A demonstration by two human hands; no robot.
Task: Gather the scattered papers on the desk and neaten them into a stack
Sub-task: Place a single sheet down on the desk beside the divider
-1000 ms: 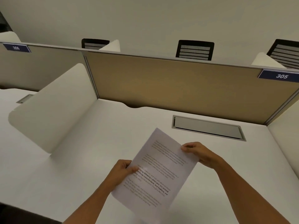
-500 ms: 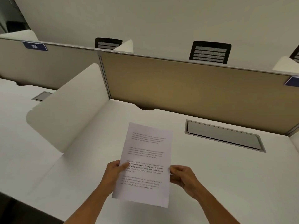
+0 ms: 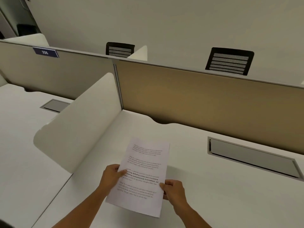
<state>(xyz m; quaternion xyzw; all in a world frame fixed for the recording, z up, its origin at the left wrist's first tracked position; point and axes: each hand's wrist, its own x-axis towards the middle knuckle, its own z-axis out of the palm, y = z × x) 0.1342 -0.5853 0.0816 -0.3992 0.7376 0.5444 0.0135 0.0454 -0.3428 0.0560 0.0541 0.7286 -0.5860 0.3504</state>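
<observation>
Papers [image 3: 144, 171] are held as one printed sheaf above the white surface [image 3: 213, 195], well in front of the tan partition [image 3: 205, 102]. Whether more than one sheet lies in it cannot be told; only the top page of text is seen. Its long axis is set nearly fore and aft, the top edge pointed toward the tan partition and leaned slightly rightward, the near edge toward the person. Two hands are counted. The sheaf's left edge is pinched by the left hand [image 3: 111, 176], thumb laid over the print; the lower right edge is gripped by the right hand [image 3: 174, 190], fingers curled round it, so both grips are closed on the sheaf. Two chair backs [image 3: 229, 61] are seen beyond the tan partition, and one grey cable hatch [image 3: 253, 157] is set into the surface just before it. Compared with one second ago, the sheaf has been turned from a rightward slant to near upright, and the right hand has been brought down from the upper right edge.
</observation>
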